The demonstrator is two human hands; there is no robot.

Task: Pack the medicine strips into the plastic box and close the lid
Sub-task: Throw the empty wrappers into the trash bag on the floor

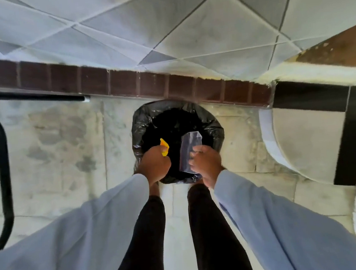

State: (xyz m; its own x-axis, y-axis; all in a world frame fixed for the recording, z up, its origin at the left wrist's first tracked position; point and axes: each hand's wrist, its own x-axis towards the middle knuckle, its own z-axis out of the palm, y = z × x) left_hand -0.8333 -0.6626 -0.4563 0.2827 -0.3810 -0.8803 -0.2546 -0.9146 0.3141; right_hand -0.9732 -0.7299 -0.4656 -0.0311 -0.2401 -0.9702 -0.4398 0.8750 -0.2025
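Gripping yellow scrap (164, 147), left hand (155, 166); right hand (206, 162) pinches clear wrapper (190, 150), prob. plastic, over bin (213, 129).

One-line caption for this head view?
Standing over a black-lined bin, left hand holds a yellow scrap, right hand a clear wrapper.

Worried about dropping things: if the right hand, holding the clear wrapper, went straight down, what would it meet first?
Probably the black liner of the bin, near its front rim; the right hand and wrapper hang over its opening, though depth is unclear.
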